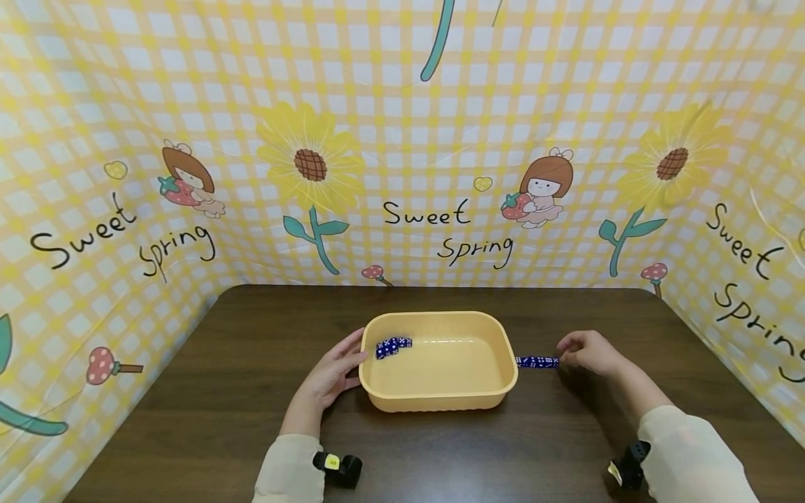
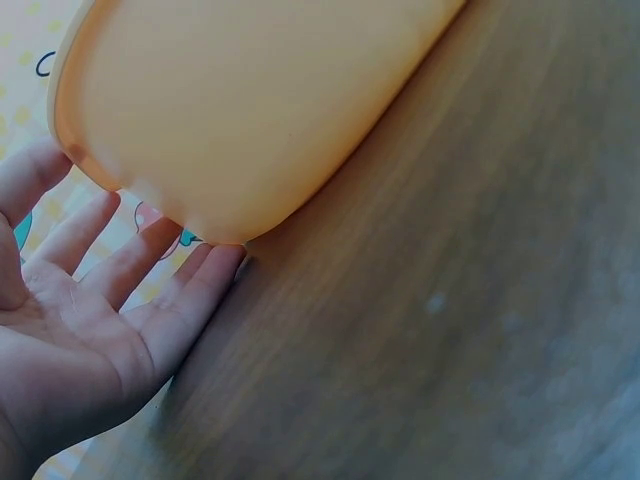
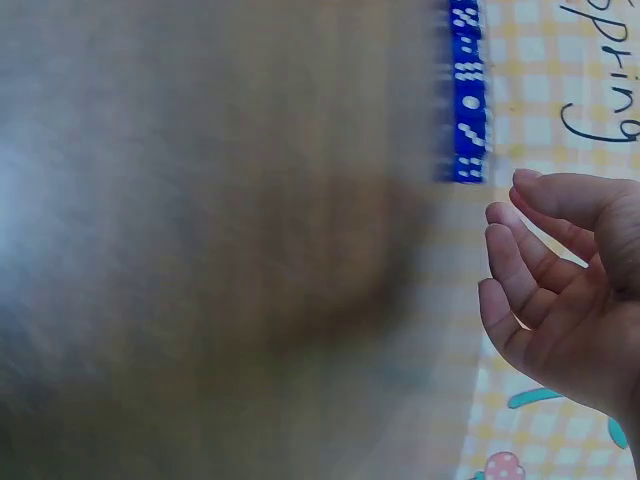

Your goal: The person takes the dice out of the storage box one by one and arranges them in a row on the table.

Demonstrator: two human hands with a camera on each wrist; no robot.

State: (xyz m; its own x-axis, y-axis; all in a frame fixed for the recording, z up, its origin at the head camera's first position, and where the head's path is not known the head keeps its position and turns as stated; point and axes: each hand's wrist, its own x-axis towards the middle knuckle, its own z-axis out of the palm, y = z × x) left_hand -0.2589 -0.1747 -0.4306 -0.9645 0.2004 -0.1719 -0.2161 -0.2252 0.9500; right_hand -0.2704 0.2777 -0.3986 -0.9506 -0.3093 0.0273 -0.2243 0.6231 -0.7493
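A yellow plastic basin (image 1: 440,403) stands on the table, with several blue dice (image 1: 387,348) with white dots lying inside near its left end. My left hand (image 1: 330,370) is at the basin's left end, thumb near the rim. In the left wrist view, its extended fingertips touch the outer wall. To the right of the basin, a straight row of blue dice (image 1: 537,362) runs along the table. Past that row's outer end is my right hand (image 1: 591,353), fingers loosely bent. In the right wrist view, nothing shows between its fingers and a small gap separates them from the last die (image 3: 468,168).
The dark wooden table (image 1: 264,335) meets a yellow checked cloth (image 1: 402,140) printed with flowers and figures, which rises at the back and both sides. Each wrist carries a black camera, such as the left one (image 1: 346,471).
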